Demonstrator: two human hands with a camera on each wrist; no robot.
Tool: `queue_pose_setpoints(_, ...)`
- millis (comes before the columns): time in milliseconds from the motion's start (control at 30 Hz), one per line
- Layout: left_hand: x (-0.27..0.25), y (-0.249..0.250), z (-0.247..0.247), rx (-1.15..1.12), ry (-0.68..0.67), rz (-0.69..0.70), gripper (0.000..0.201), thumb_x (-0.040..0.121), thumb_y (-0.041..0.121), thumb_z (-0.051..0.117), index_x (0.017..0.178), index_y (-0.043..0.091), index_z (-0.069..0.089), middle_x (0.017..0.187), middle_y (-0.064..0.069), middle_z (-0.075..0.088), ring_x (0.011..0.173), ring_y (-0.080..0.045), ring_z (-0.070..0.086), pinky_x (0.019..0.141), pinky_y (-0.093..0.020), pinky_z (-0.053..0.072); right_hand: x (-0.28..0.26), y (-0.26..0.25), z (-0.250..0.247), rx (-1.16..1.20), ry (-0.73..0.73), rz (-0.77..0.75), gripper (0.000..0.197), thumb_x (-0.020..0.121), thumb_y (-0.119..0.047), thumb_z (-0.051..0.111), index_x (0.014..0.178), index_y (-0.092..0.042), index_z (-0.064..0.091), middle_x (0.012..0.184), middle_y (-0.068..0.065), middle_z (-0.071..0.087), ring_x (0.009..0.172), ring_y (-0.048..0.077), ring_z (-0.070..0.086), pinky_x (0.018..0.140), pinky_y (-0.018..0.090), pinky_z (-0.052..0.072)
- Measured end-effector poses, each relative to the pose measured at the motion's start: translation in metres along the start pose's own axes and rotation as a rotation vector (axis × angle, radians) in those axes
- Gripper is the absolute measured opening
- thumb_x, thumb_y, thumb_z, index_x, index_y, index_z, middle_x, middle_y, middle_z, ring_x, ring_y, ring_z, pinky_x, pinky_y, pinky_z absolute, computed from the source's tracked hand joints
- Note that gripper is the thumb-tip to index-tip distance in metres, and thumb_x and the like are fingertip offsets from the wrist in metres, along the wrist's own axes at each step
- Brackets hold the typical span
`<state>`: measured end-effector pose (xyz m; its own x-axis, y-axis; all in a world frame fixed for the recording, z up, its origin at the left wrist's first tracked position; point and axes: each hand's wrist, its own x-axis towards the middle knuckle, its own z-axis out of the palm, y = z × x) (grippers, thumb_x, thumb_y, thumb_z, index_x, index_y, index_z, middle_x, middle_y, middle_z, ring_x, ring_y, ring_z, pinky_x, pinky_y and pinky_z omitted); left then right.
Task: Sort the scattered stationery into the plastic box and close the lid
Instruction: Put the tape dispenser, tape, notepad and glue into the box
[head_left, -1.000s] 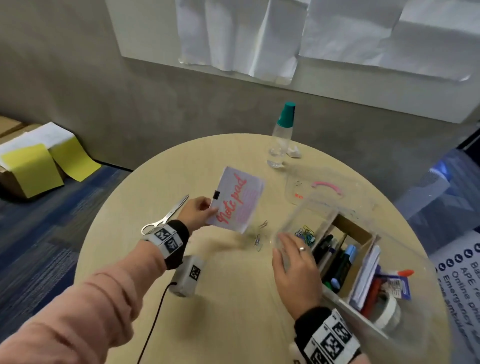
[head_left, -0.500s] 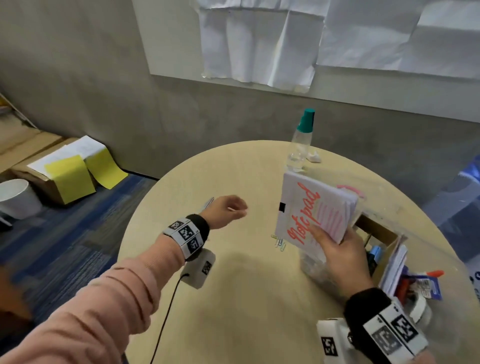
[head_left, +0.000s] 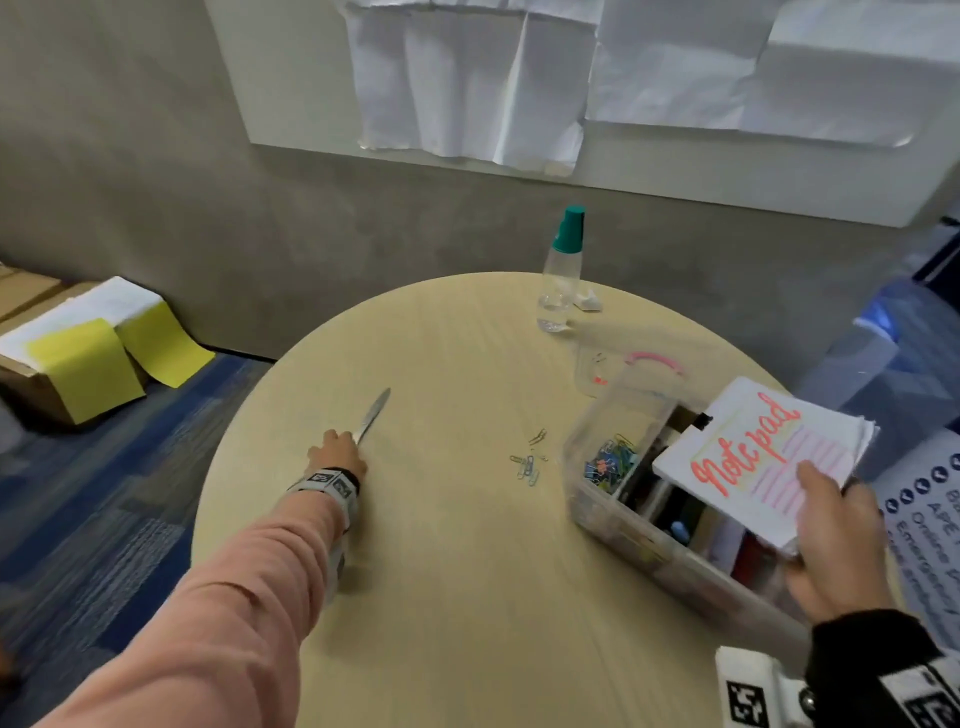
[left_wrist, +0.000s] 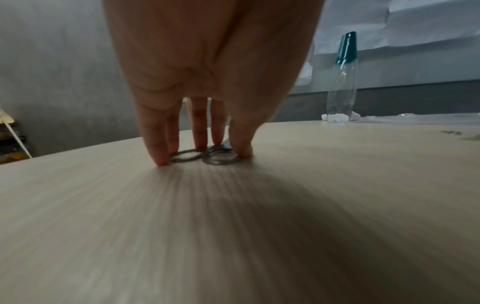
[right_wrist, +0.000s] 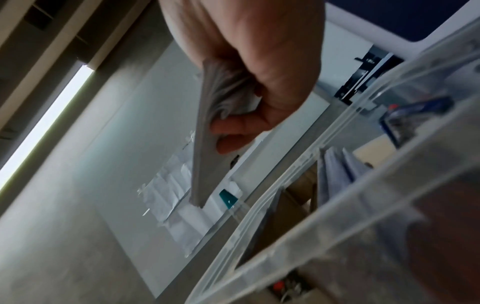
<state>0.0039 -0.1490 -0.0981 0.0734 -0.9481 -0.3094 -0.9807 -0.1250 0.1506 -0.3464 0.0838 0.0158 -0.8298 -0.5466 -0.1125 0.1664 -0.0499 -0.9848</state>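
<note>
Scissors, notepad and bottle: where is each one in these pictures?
scissors (head_left: 375, 414): head view, on the blade.
notepad (head_left: 753, 457): head view, on the front cover.
bottle (head_left: 558, 291): head view, on the clear body.

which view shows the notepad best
The head view: the notepad shows its printed cover, held by the right hand above the plastic box. The right wrist view shows only its grey edge and pages; the left wrist view misses it.

place: office | cues: blue carpet tiles (head_left: 104, 519), round table (head_left: 441, 571), papers taped on wall (head_left: 467, 78)
</note>
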Motion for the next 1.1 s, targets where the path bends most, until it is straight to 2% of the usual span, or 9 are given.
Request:
queue_pose_setpoints(233, 0.004, -0.018, 0.009, 0.019, 0.0, 0.006, 0.033, 0.086, 0.018, 0.059, 0.112, -0.002, 0.056, 0.112, -0.021, 0.061, 0.103, -0.034, 0.059, 0.086, -0.034, 0.047, 0.016, -0.043, -0.046, -0.065, 0.215, -0.125, 0.029, 0.086, -0.005, 0.047, 0.113, -0.01, 0.038, 0.091, 0.006, 0.059, 0.053, 0.001, 0.064, 0.042, 0.017, 0.051)
queue_pose_setpoints(300, 0.002, -0.023, 0.014, 0.006, 0.019, 0.024, 0.031, 0.085, 0.017, 0.059, 0.109, -0.003, 0.058, 0.109, -0.023, 0.061, 0.102, -0.035, 0.058, 0.086, -0.036, 0.047, 0.02, -0.054, -0.057, -0.146, 0.247, -0.186, 0.027, 0.085, -0.007, 0.047, 0.107, -0.013, 0.034, 0.093, 0.005, 0.058, 0.062, 0.006, 0.064, 0.042, 0.017, 0.048)
queue_pose_setpoints(433, -0.009, -0.019, 0.014, 0.07, 0.022, 0.022, 0.035, 0.084, 0.02, 0.063, 0.112, -0.002, 0.059, 0.112, -0.024, 0.056, 0.105, -0.037, 0.055, 0.089, -0.037, 0.047, 0.023, -0.06, -0.07, -0.428, 0.164, -0.237, 0.028, 0.088, -0.007, 0.048, 0.106, -0.015, 0.029, 0.108, 0.011, 0.052, 0.079, 0.02, 0.058, 0.061, 0.028, 0.048)
queue_pose_setpoints(533, -0.014, -0.011, 0.012, 0.13, 0.034, 0.048, 0.035, 0.084, 0.019, 0.062, 0.114, 0.003, 0.057, 0.118, -0.02, 0.051, 0.111, -0.034, 0.052, 0.094, -0.037, 0.043, 0.021, -0.053, -0.071, -0.612, 0.034, -0.138, 0.031, 0.089, -0.007, 0.052, 0.107, -0.012, 0.028, 0.119, 0.017, 0.051, 0.103, 0.033, 0.056, 0.087, 0.05, 0.05)
queue_pose_setpoints(600, -0.017, -0.006, 0.011, 0.189, 0.036, 0.065, 0.029, 0.087, 0.017, 0.056, 0.114, 0.007, 0.054, 0.121, -0.015, 0.053, 0.114, -0.029, 0.053, 0.094, -0.036, 0.04, 0.019, -0.046, -0.072, -0.666, -0.014, -0.085, 0.03, 0.088, -0.006, 0.052, 0.103, -0.01, 0.027, 0.122, 0.02, 0.05, 0.11, 0.036, 0.054, 0.093, 0.054, 0.046)
queue_pose_setpoints(767, -0.022, -0.003, 0.007, 0.202, 0.063, 0.073, 0.027, 0.094, 0.011, 0.04, 0.117, 0.008, 0.052, 0.125, -0.014, 0.052, 0.117, -0.029, 0.051, 0.097, -0.036, 0.04, 0.018, -0.043, -0.072, -0.747, -0.03, -0.06, 0.027, 0.09, -0.007, 0.05, 0.102, -0.008, 0.026, 0.125, 0.025, 0.051, 0.11, 0.039, 0.055, 0.089, 0.05, 0.049)
queue_pose_setpoints(867, -0.025, 0.006, 0.003, 0.123, 0.072, 0.063, 0.029, 0.093, 0.01, 0.042, 0.119, -0.003, 0.051, 0.123, -0.023, 0.046, 0.114, -0.038, 0.05, 0.095, -0.04, 0.041, 0.021, -0.047, -0.07, -0.711, -0.038, -0.09, 0.026, 0.091, -0.006, 0.049, 0.102, -0.009, 0.025, 0.127, 0.023, 0.05, 0.112, 0.036, 0.054, 0.083, 0.036, 0.048)
queue_pose_setpoints(967, -0.032, 0.026, -0.011, 0.051, 0.125, 0.111, 0.026, 0.093, 0.002, 0.041, 0.112, -0.014, 0.049, 0.119, -0.033, 0.045, 0.11, -0.044, 0.047, 0.092, -0.047, 0.039, 0.025, -0.048, -0.066, -0.652, -0.032, -0.099, 0.027, 0.091, -0.005, 0.049, 0.105, -0.008, 0.026, 0.129, 0.021, 0.049, 0.114, 0.034, 0.052, 0.088, 0.038, 0.048)
queue_pose_setpoints(1100, -0.05, 0.066, -0.045, -0.272, 0.206, 0.192, 0.021, 0.091, 0.0, 0.04, 0.102, -0.016, 0.048, 0.102, -0.038, 0.054, 0.09, -0.048, 0.056, 0.074, -0.046, 0.043, 0.031, -0.05, -0.062, -0.662, -0.051, -0.131, 0.033, 0.09, -0.004, 0.05, 0.117, -0.002, 0.031, 0.122, 0.016, 0.051, 0.105, 0.026, 0.052, 0.079, 0.031, 0.042)
